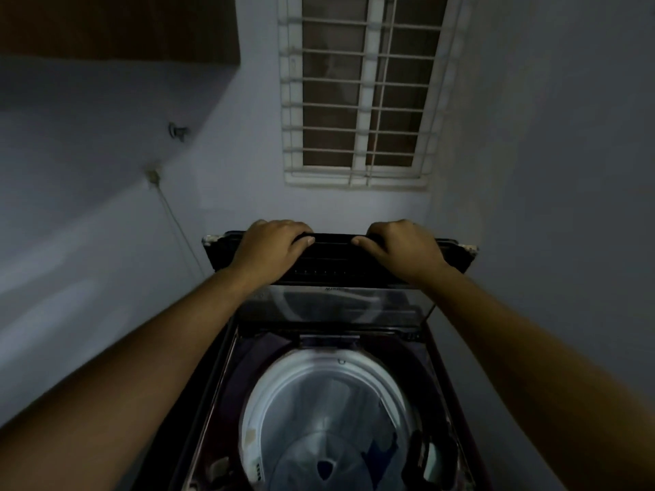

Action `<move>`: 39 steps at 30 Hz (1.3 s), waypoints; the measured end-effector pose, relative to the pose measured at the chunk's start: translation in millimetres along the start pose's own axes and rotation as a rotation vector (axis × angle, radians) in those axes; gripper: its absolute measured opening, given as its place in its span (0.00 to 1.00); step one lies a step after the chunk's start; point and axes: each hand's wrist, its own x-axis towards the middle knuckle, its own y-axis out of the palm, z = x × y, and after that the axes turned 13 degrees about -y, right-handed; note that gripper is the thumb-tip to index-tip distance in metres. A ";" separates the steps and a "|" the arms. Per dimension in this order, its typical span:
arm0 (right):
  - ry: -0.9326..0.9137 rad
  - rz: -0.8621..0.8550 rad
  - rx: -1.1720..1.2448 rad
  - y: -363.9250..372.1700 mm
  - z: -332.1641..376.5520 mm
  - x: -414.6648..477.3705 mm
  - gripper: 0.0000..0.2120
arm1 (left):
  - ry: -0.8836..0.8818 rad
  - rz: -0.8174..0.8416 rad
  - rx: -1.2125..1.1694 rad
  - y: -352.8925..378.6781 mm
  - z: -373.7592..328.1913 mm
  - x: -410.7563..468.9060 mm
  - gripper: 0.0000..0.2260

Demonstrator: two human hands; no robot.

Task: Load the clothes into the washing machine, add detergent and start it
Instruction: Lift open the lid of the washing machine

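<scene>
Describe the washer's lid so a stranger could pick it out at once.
Start at the barred window ahead; straight below stands a top-loading washing machine, its round drum exposed. The lid is the dark panel raised at the machine's back edge. It alone is gripped along its top rim by the left hand and the right hand.

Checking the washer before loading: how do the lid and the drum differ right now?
The lid is dark, rectangular and raised upright; the drum is pale, round and open below it. The left hand and right hand grip the lid's top edge; neither touches the drum. Both belong to the washer.
</scene>
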 end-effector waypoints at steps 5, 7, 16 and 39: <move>-0.043 0.032 0.068 21.1 -36.8 40.6 0.20 | -0.007 0.108 0.077 12.0 16.8 56.5 0.17; -0.054 0.094 0.130 25.3 -53.8 56.4 0.19 | -0.018 0.154 0.122 18.2 22.9 77.5 0.18; -0.022 0.169 0.142 66.3 -102.0 109.8 0.20 | -0.169 0.147 0.251 63.2 34.3 139.8 0.22; 0.085 0.186 -0.152 131.3 -111.0 124.3 0.37 | -0.183 0.083 0.355 120.9 58.8 152.1 0.37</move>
